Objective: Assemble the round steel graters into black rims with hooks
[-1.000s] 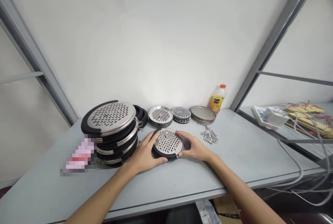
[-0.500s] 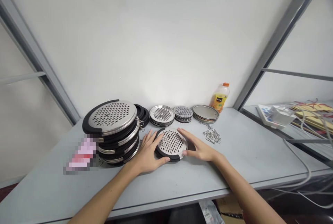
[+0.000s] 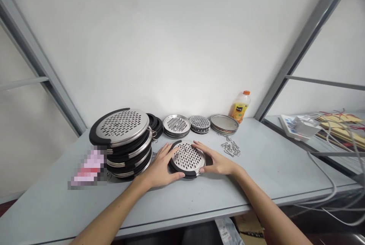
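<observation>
A round metal grater plate [image 3: 188, 156] with slotted holes lies flat on the table, a black rubber strip curving along its left and front rim. My left hand [image 3: 162, 165] grips its left side, fingers over the far rim and thumb along the black strip in front. From the right, my right hand [image 3: 217, 161] holds the opposite rim between its fingers and thumb. Left of my hands rises a stack of larger graters [image 3: 125, 127] with black edges and small metal rings.
Along the wall stand black rings [image 3: 155, 125], coarse grater discs [image 3: 176, 125], finer discs [image 3: 200, 122], plain-centred metal discs [image 3: 224, 122] and a juice bottle [image 3: 240, 108]. Metal clips [image 3: 231, 148] lie at right. A blurred pink item [image 3: 88, 169] is left; a power strip [image 3: 299, 125] and cables are far right.
Both hands keep their places at the grater's rim, with the fingers barely shifting. The whole view has slid slightly.
</observation>
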`<state>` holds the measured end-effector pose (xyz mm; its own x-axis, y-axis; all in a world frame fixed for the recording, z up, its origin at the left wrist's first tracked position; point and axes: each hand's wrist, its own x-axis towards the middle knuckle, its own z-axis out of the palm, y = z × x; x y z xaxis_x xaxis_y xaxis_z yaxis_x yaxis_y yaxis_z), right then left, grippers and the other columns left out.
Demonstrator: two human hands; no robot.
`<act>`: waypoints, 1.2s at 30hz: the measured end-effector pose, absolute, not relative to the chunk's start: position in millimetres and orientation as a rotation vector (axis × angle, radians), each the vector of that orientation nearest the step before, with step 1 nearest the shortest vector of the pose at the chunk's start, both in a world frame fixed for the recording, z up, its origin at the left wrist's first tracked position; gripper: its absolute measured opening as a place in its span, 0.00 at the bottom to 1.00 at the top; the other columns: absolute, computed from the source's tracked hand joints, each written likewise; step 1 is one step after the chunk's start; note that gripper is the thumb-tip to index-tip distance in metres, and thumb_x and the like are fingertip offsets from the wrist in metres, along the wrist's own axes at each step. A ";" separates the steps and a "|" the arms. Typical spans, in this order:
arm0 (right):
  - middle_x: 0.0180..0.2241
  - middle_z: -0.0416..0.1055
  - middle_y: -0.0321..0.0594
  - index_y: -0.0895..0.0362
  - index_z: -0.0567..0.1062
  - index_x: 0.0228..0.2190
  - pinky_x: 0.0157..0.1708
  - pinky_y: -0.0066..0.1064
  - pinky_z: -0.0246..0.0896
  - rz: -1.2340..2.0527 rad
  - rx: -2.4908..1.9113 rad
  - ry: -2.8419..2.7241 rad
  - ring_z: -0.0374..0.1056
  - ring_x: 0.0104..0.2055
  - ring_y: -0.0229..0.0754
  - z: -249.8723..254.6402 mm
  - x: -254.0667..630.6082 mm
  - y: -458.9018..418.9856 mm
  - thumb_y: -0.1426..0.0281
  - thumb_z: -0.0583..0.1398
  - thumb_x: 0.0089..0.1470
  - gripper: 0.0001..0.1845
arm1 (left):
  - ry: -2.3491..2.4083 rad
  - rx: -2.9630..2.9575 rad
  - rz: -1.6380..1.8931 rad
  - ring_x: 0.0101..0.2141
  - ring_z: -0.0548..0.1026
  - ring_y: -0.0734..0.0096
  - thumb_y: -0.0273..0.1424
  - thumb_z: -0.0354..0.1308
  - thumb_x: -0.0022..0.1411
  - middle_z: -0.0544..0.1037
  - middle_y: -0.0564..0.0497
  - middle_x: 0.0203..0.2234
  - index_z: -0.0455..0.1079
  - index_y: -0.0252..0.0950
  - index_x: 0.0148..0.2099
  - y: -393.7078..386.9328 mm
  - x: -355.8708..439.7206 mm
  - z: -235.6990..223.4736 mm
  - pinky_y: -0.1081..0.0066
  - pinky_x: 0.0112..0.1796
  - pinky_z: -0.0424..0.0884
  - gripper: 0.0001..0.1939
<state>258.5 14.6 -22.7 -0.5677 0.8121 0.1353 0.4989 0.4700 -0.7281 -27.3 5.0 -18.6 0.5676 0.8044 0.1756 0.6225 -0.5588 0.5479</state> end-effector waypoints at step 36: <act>0.51 0.71 0.43 0.52 0.72 0.51 0.57 0.47 0.56 0.915 -0.960 -1.851 0.65 0.54 0.54 -23.4 245.0 19.4 0.59 0.68 0.43 0.32 | 0.877 2.111 1.059 0.51 0.72 0.58 0.43 0.53 0.65 0.75 0.46 0.50 0.69 0.39 0.53 -1.4 -19.7 -2.6 0.61 0.53 0.66 0.20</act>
<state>245.0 19.4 -23.4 -0.3561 0.8707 0.3392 0.2598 0.4409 -0.8591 -19.7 -1.4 -2.6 0.4599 0.7739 0.4355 0.2838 -0.5928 0.7537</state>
